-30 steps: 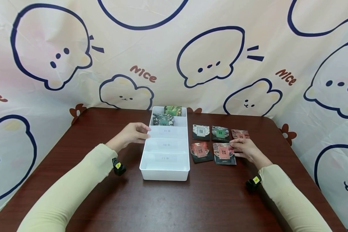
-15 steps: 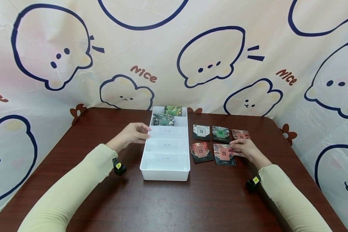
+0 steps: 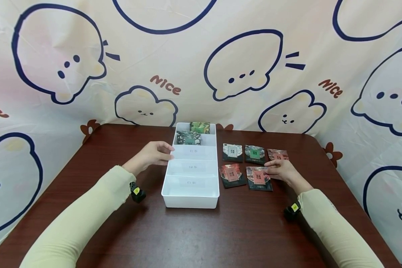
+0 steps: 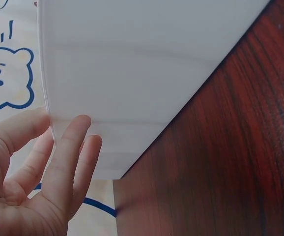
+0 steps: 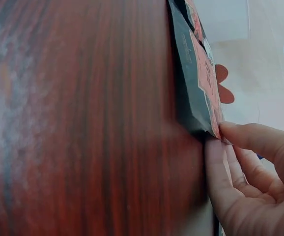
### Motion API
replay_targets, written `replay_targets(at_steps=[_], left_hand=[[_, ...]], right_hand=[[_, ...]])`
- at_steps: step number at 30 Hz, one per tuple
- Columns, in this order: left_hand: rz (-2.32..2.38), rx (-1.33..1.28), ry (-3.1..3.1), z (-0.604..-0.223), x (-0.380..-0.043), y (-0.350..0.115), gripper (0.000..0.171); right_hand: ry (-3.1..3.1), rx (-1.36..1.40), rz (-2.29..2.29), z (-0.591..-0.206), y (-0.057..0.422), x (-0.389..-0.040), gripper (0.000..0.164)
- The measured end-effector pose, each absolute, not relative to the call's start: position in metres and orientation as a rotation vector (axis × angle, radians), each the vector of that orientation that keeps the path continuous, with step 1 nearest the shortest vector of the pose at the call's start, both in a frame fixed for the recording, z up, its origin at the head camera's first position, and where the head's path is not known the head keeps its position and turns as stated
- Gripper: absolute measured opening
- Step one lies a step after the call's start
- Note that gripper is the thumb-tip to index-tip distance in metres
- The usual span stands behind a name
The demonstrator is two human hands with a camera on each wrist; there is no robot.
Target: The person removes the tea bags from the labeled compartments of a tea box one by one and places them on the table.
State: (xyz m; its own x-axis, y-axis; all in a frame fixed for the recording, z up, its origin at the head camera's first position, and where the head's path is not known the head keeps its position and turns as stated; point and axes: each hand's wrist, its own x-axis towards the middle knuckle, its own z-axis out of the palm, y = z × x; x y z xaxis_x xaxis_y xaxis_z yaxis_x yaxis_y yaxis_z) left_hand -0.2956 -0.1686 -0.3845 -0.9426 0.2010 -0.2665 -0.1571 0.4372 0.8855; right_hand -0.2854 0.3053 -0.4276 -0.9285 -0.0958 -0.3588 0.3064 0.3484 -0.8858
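Note:
A long white divided box [image 3: 191,203] stands on the table in the head view. My left hand [image 3: 151,154] rests at its left side; in the left wrist view its fingers [image 4: 66,157] lie fairly straight against the rim and outer wall. My right hand [image 3: 283,172] pinches the right edge of a dark tea packet with a pink label [image 3: 259,178]. In the right wrist view, thumb and finger meet at a corner of this tea packet [image 5: 197,98]. Left of it lies another red-labelled tea packet [image 3: 232,175].
Behind these lie a white tea packet [image 3: 232,152], a green one [image 3: 254,154] and a reddish one [image 3: 277,154], partly behind my right hand. Two green packets [image 3: 189,138] [image 3: 200,127] stand in the box's far compartments. A printed cloth [image 3: 187,56] hangs behind the table [image 3: 187,238].
The pinched tea packet has shifted very slightly towards me, and my right hand stays at its edge. My left hand has not visibly moved.

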Motion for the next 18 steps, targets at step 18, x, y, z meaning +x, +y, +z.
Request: replay_targets(at_steps=[18], left_hand=[[1.512,0.040,2.355,-0.3833,-0.2949,-0.1682,0.042]], right_hand=[[2.433,0.128,-1.512,-0.4321,0.3045,-0.2864,0.039]])
